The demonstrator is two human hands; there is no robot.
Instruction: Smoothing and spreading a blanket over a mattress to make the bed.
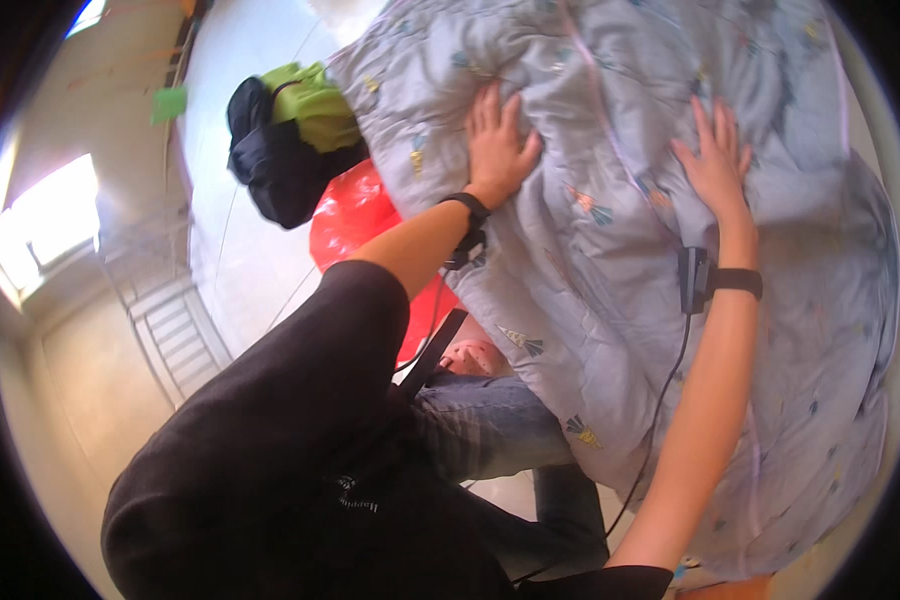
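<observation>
A pale grey quilt [607, 277] with carrot prints and pinkish piping spreads before me, rumpled in soft folds. My left hand [499, 146] lies palm down on its left part, fingers spread. Further right, past a line of piping, my right hand [715, 154] also rests flat on the cloth with its fingers apart. Neither hand grasps anything. Each wrist wears a black strap with a small device; the right device [693, 280] trails a black cable [656, 420] over the quilt. What lies beneath the quilt is hidden.
Left of the quilt, a red plastic bag [352, 214] sits on the pale tiled floor [232, 247], beside black cloth [277, 165] and a lime-green cloth item [315, 105]. A pink clog [471, 358] shows near my jeans [495, 424]. A white slatted panel [180, 334] stands farther left.
</observation>
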